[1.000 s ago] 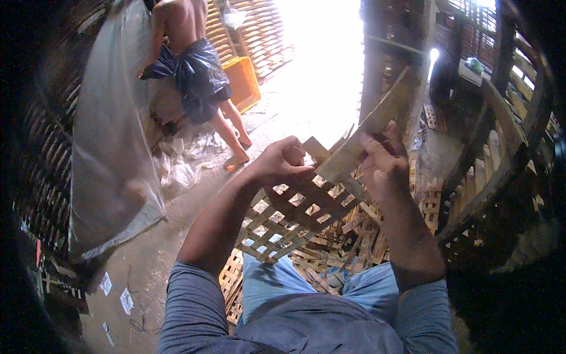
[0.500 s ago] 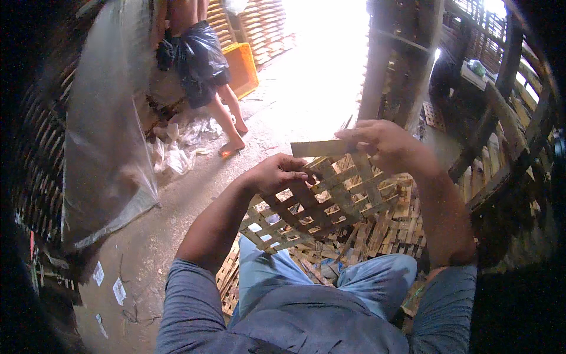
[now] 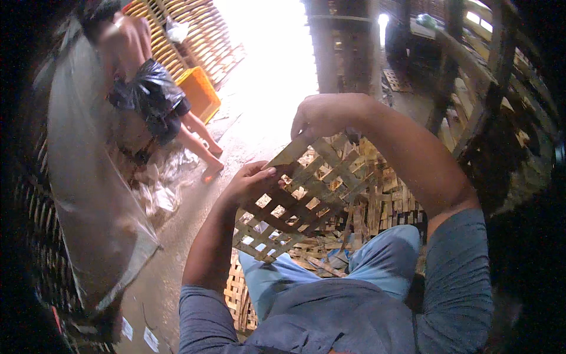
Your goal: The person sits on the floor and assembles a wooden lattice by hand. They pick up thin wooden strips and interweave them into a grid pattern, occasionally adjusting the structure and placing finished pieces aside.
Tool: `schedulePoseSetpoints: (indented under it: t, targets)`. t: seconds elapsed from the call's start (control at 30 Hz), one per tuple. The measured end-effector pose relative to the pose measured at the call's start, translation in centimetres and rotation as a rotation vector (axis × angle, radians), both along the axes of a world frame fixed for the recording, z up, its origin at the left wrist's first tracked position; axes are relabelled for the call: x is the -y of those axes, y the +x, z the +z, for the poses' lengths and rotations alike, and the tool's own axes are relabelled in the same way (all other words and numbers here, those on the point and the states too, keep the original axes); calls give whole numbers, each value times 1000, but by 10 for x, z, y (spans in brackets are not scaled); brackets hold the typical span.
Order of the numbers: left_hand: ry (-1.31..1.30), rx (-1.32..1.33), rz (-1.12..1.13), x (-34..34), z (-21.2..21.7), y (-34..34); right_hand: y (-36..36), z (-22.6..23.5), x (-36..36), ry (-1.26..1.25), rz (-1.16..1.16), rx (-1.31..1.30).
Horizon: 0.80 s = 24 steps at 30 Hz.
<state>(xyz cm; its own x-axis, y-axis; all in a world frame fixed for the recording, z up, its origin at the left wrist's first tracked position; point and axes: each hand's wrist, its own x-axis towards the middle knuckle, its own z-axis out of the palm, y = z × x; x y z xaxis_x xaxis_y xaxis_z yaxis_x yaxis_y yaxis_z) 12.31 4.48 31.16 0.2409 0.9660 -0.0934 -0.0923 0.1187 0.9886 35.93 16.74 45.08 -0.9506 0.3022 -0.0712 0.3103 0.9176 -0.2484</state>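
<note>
A woven bamboo lattice panel (image 3: 295, 203) with open square gaps is tilted above my knees. My left hand (image 3: 252, 182) pinches its upper left edge, thumb on the near face. A flat bamboo strip (image 3: 290, 152) runs slantwise along the panel's top edge. At the strip's upper end, my right hand (image 3: 330, 115) is bent over with its fingers curled down onto it. The right fingertips are partly hidden behind the strip and the panel.
Beneath and beyond the panel lie more woven bamboo pieces and loose strips (image 3: 377, 206). At the upper left a person (image 3: 132, 65) leans by a yellow crate (image 3: 200, 94) and crumpled plastic (image 3: 159, 189). A pale sheet (image 3: 88, 177) hangs at left; wooden posts (image 3: 342, 53) stand ahead.
My right hand has moved left, bringing the strip from above the panel down to its top edge. The view has shifted right, and the other person now leans over.
</note>
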Motion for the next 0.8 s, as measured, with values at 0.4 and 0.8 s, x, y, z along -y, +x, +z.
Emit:
schedulePoseSetpoints:
  t: [0.4, 0.8]
  targets:
    - [108, -222, 97, -6, -11, -7, 50, 10, -57, -115, -200, -398]
    - [-58, 224, -68, -6, -12, -9, 38, -28, -41, -14, -201, -312]
